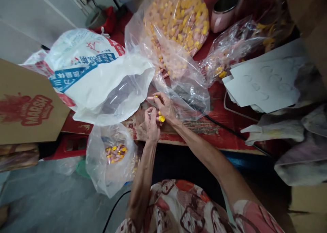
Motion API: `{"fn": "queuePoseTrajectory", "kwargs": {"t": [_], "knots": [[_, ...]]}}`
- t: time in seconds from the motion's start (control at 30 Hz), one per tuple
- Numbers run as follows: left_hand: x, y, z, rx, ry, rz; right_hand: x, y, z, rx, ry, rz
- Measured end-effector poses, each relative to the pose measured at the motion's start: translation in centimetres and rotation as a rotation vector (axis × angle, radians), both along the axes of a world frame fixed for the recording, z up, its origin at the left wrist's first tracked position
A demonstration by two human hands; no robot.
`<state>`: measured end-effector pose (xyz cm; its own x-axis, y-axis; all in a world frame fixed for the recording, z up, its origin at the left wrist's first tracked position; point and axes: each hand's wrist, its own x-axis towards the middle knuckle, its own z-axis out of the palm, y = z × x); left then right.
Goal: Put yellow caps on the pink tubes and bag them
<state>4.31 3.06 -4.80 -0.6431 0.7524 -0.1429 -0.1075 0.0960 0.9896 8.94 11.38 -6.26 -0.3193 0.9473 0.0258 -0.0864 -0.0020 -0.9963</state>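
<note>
My left hand is closed around a few small pink tubes with yellow caps; one yellow cap faces up beside the thumb. Just above it, my right hand pinches one pink tube with a yellow end, pointing left. Both hands are close together over the worn front edge of the red table. Below and left hangs an open clear bag with many such capped tubes inside. Behind the hands lies a large clear bag full of yellow and pink pieces.
A white printed sack gapes at the left, near a cardboard box. On the right are a pink metal mug, a crumpled clear bag, white paper sheets and cloth. A black cable crosses the table.
</note>
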Motion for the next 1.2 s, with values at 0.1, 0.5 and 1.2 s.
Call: {"fn": "queuePoseTrajectory", "kwargs": {"t": [0.1,0.5,1.2], "knots": [[-1.0,-0.6,0.6,-0.053,0.217,0.039,-0.2,0.0,-0.5,0.157,-0.094,-0.031],[-4.9,-1.4,0.7,0.046,0.802,-0.077,1.9,1.2,-2.4,0.513,-0.394,-0.047],[-4.4,-3.2,-0.2,-0.050,0.450,-0.167,4.6,-6.8,-1.6,0.527,-0.527,-0.110]]}}
